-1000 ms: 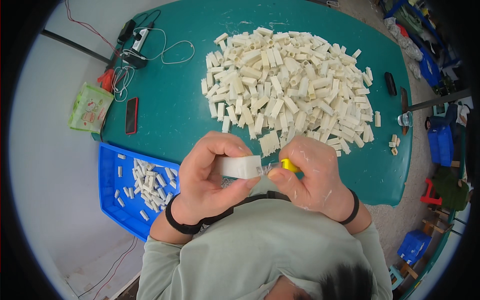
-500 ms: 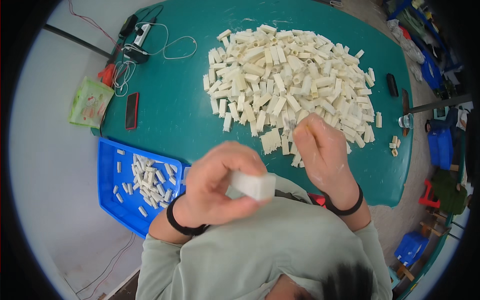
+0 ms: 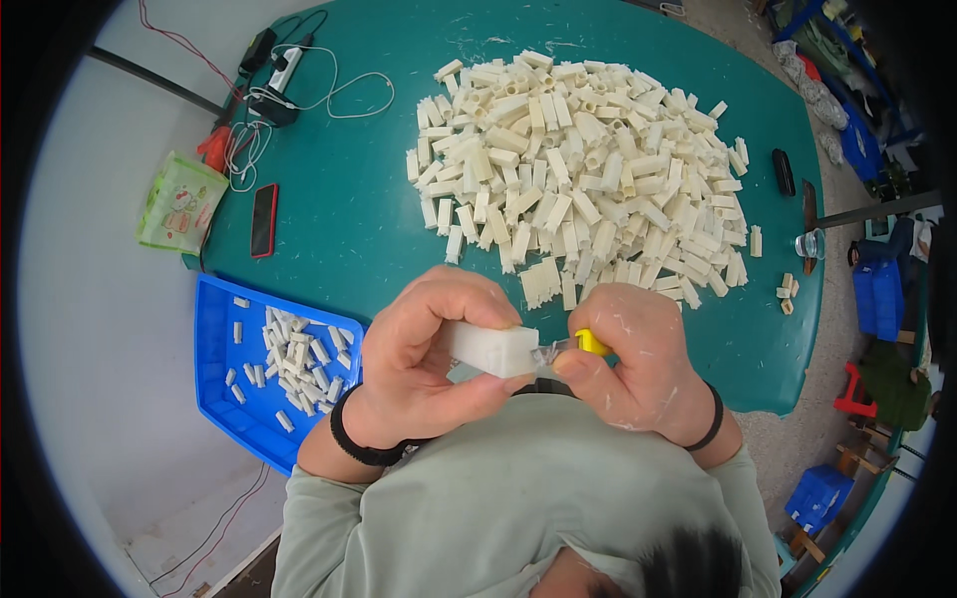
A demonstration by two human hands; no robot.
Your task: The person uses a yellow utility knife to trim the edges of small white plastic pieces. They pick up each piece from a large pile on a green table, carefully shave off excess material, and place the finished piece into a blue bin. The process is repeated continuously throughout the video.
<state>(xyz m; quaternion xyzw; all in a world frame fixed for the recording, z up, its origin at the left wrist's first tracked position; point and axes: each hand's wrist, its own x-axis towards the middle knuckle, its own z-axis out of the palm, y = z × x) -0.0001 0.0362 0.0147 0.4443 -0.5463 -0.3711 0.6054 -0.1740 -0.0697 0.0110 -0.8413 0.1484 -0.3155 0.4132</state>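
Observation:
My left hand is closed around a white rectangular plastic block, thumb below and fingers above, its end facing right. In my right hand is a yellow utility knife, gripped low with the thumb along it. Its short blade meets the right end of the block, where thin pale shavings seem to cling. Most of the knife's handle is hidden in my fist. Just beyond both hands lies a large heap of cream-white hollow square tubes, many with ragged ends.
A blue tray with several small white pieces stands at my left. A red-edged phone, a power strip with cables and a green bag lie farther left. A black case rests near the green table's right edge.
My right hand has come down from the heap's near edge to the block, and the yellow knife now shows. My left hand has turned the block slightly and raised it a little.

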